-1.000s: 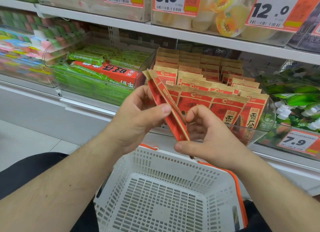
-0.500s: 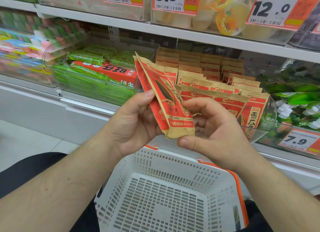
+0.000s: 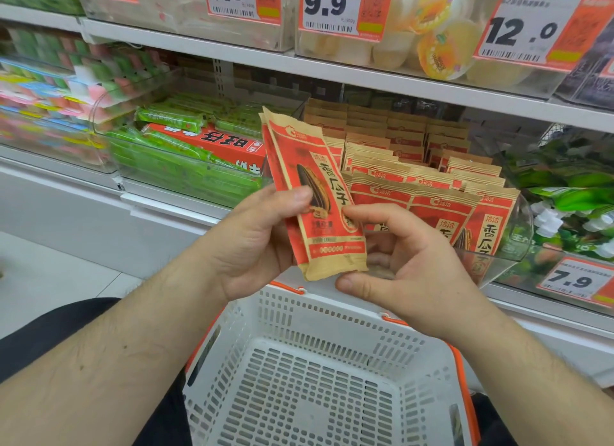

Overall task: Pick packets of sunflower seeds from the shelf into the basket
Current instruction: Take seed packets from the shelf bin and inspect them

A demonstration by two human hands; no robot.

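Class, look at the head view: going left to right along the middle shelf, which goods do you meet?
Pastel sweets → green bars → red box → held seed packets → shelved seed packets → green-and-white sweets.

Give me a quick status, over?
Left hand holds seed packets; right hand touches them. Basket below, no packets inside. Nothing in the way.
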